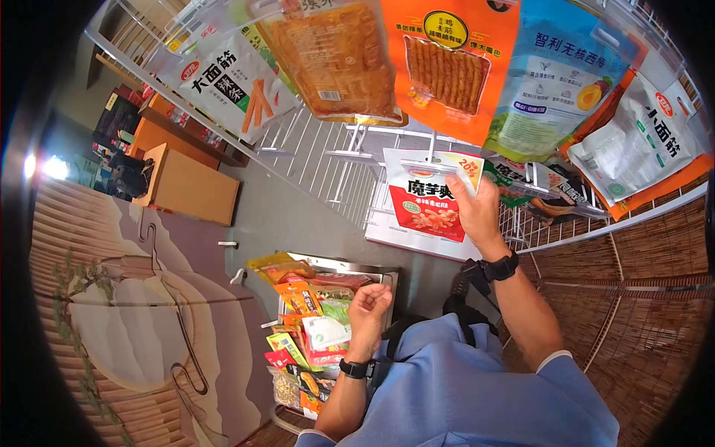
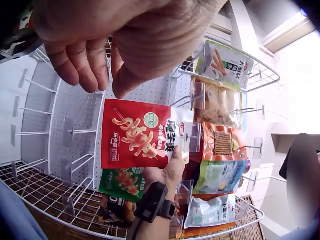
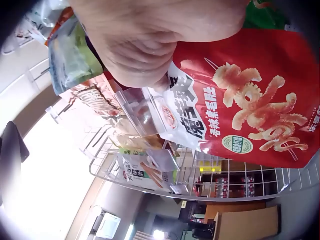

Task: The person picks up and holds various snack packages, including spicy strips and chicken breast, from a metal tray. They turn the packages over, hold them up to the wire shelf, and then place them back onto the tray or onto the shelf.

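My right hand (image 1: 473, 205) grips the top right corner of a red and white snack bag (image 1: 424, 201) against the white wire display rack (image 1: 328, 160). The same red snack bag (image 2: 137, 134) shows in the left wrist view, with the right hand (image 2: 170, 172) at its lower edge, and the red bag (image 3: 250, 105) fills the right wrist view, pinched by the fingers (image 3: 140, 60). My left hand (image 1: 367, 305) hangs loosely curled and holds nothing, above a metal basket (image 1: 387, 277) full of snack packets (image 1: 313, 320). In the left wrist view the left hand's fingers (image 2: 85, 65) curl downward, empty.
Several snack bags hang on the rack above: a white one (image 1: 231, 82), an orange-brown one (image 1: 335, 59), an orange one (image 1: 447, 59), a blue one (image 1: 555, 74) and a white one on the right (image 1: 640, 141). A wooden counter (image 1: 190, 186) stands to the left.
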The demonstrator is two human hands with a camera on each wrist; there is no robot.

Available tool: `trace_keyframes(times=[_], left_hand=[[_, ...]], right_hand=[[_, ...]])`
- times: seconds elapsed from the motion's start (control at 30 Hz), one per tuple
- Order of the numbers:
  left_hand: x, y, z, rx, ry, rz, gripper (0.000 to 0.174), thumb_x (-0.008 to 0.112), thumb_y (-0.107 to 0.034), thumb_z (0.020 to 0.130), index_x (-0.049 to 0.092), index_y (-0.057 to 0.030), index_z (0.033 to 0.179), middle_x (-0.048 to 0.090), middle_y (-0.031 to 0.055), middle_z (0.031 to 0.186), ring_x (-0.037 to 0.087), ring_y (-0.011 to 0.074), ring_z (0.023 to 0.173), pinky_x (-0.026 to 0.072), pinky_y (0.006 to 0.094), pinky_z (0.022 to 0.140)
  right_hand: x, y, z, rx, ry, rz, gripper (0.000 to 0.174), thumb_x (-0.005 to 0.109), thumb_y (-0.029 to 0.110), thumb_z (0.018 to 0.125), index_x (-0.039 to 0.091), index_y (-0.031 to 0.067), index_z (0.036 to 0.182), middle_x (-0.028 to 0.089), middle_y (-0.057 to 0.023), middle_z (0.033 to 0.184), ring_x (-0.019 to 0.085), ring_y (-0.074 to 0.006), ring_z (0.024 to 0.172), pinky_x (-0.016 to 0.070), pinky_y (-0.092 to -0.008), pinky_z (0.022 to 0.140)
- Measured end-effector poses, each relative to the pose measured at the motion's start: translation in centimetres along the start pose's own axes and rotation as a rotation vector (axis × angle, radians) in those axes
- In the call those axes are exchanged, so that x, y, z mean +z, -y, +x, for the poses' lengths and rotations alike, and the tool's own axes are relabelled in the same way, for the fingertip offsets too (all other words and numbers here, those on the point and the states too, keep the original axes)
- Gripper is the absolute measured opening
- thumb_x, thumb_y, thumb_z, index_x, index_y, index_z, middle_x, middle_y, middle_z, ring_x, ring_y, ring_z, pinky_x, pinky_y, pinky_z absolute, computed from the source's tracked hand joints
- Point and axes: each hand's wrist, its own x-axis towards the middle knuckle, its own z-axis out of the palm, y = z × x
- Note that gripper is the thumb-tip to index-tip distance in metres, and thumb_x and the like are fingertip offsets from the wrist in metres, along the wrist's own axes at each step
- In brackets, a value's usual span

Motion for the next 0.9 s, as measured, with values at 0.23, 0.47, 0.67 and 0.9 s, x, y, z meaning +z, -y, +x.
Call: trace_keyframes(times=[0.23,0.47,0.67,0.9], left_hand=[[-0.1,0.3,0.2,-0.002,0.027,-0.002,0.019,0.071,-0.005,0.093,0.063,-0.003,0.11,0.072,0.0069,0.1,0.066,0.0123,0.088,0.0536,0.0274,0.082],[-0.2,0.4,-0.1,-0.013,0.01,-0.016,0.019,0.07,-0.003,0.094,0.062,-0.0031,0.11,0.072,0.0073,0.102,0.066,0.0125,0.089,0.0545,0.0285,0.084],[-0.6,0.6,-0.4,-0.015,0.005,-0.008,0.018,0.07,-0.004,0.094,0.062,-0.0031,0.111,0.071,0.0075,0.104,0.067,0.0128,0.093,0.055,0.0294,0.087],[-0.3,0.3,-0.4,-0.055,0.013,-0.017,0.02,0.07,-0.002,0.093,0.062,-0.0033,0.111,0.07,0.0069,0.107,0.066,0.0114,0.095,0.0532,0.0264,0.088]], right_hand=[[0.8,-0.9,0.0,0.052,-0.051,0.147,0.025,0.067,0.017,0.097,0.069,-0.0054,0.11,0.074,-0.0082,0.095,0.064,-0.0106,0.083,0.0517,-0.0298,0.076],[1.1,-1.5,0.8,0.013,-0.078,0.112,0.024,0.067,0.016,0.097,0.069,-0.0051,0.108,0.073,-0.0077,0.091,0.062,-0.0093,0.08,0.0506,-0.0286,0.071],[1.2,-2.6,0.7,-0.006,-0.088,0.095,0.024,0.068,0.017,0.097,0.069,-0.0054,0.107,0.074,-0.0082,0.091,0.062,-0.0095,0.079,0.0505,-0.0288,0.07],[1.3,-3.4,1.5,0.035,-0.167,0.08,0.028,0.07,0.021,0.097,0.069,-0.0052,0.107,0.075,-0.01,0.092,0.065,-0.0119,0.08,0.0518,-0.0305,0.073]])
